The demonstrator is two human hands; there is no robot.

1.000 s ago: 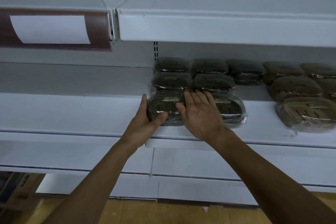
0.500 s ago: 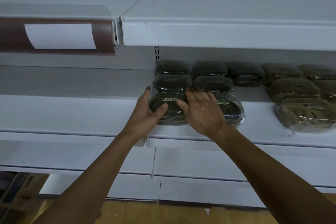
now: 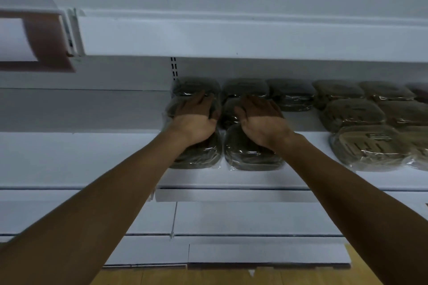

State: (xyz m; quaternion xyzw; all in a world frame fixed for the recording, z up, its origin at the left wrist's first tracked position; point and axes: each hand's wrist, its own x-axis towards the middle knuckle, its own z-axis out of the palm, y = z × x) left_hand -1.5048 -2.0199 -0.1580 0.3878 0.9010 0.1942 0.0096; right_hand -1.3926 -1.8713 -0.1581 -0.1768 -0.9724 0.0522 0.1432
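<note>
Dark wrapped packs lie in rows on the white shelf (image 3: 69,157). My left hand (image 3: 194,120) lies palm down on the left pack of the middle row (image 3: 170,109), with the wrist above the left front pack (image 3: 199,157). On the neighbouring middle-row pack (image 3: 228,111) rests my right hand (image 3: 261,122), over the right front pack (image 3: 250,157). The fingers of both hands stretch toward the back-row packs (image 3: 245,87). In the shelf's shadow I cannot see whether the fingertips hook over the far edges.
Lighter brown wrapped packs (image 3: 368,146) fill the shelf to the right. The upper shelf's front edge (image 3: 231,37) hangs low over the hands. A brown label holder (image 3: 44,41) sits at the upper left. Wooden floor (image 3: 231,277) shows below the shelving.
Both hands have left the front packs and reached deeper onto the middle row. The right hand now lies over the right column. The view has moved closer.
</note>
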